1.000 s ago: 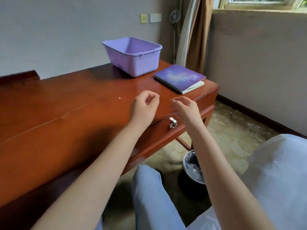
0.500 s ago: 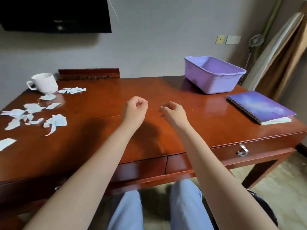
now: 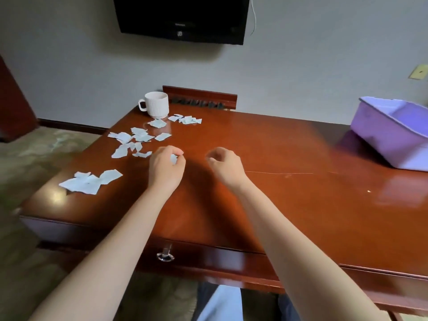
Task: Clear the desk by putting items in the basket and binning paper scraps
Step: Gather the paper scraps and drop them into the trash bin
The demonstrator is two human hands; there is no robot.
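Observation:
Several pale blue paper scraps [image 3: 139,138] lie scattered on the left part of the wooden desk [image 3: 289,209], with a larger clump [image 3: 89,183] near its left front corner. My left hand [image 3: 165,169] is just right of the scraps, its fingers curled round one small scrap [image 3: 173,158]. My right hand [image 3: 225,165] hovers beside it over bare wood, its fingers loosely curled and holding nothing. The purple plastic basket [image 3: 393,137] stands at the desk's far right, cut off by the frame edge. Neither the bin nor the notebook is in view.
A white ribbed mug [image 3: 156,107] stands at the desk's back left, next to the scraps. A wooden chair back [image 3: 200,97] rises behind the desk. A black TV [image 3: 183,18] hangs on the wall. A drawer handle [image 3: 165,256] sits below the front edge.
My view has swung left from the bin and notebook to the scraps and mug. Both hands moved left over the desk, and my left hand now has a scrap in it.

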